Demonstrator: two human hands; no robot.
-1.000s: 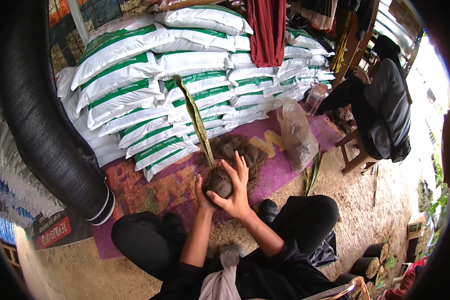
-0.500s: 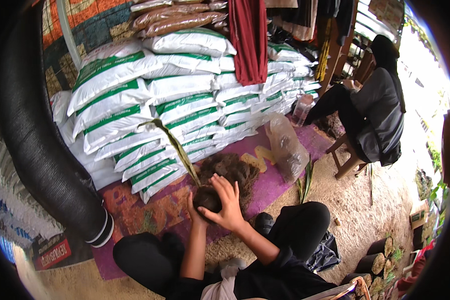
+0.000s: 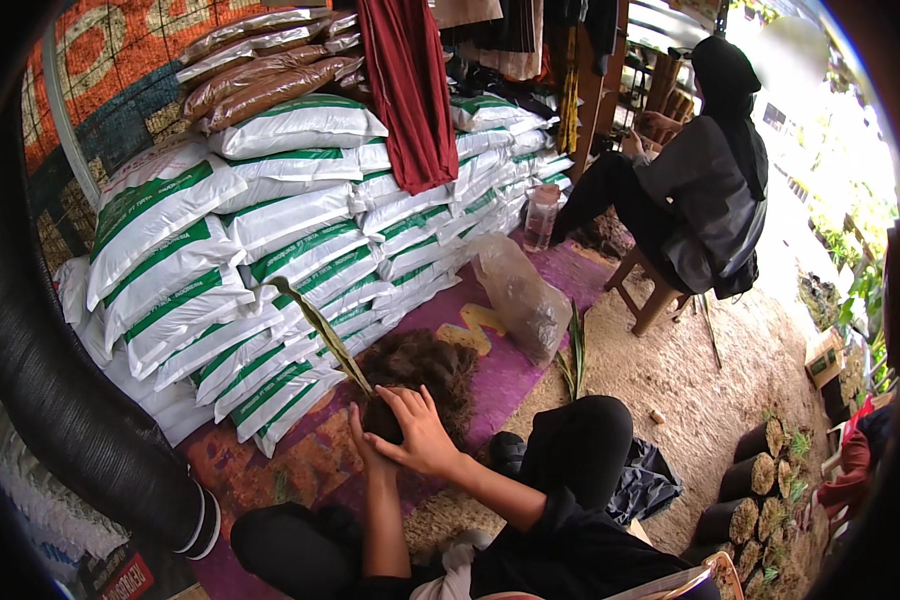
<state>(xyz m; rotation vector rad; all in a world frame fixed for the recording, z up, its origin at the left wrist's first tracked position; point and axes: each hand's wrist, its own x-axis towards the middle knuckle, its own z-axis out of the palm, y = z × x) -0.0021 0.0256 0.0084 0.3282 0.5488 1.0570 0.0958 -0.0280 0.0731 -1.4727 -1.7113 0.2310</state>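
Both my hands cup a dark brown, rounded root ball [image 3: 383, 420] just in front of me. A single long yellow-green leaf [image 3: 322, 326] rises from it and leans up to the left. My left hand [image 3: 371, 448] lies along the ball's left and near side. Over its right side curves my right hand [image 3: 419, 432], fingers bent and thumb reaching across toward the left hand. The underside of the ball is hidden by my palms. Right behind it lies a heap of brown fibre [image 3: 430, 372] on the purple mat [image 3: 515, 400].
White and green sacks [image 3: 300, 215] are stacked beyond the mat. A clear plastic bag [image 3: 520, 300], a clear container [image 3: 541, 216] and a loose green plant [image 3: 574, 355] lie to the right. Another person [image 3: 705, 190] sits on a stool [image 3: 638, 290]. Several dark pots [image 3: 750, 478] stand lower right.
The view has shifted, so the scene sits further left. My hands still clasp the root ball, and my right hand lies a little lower across it. The seated person's hands are raised slightly.
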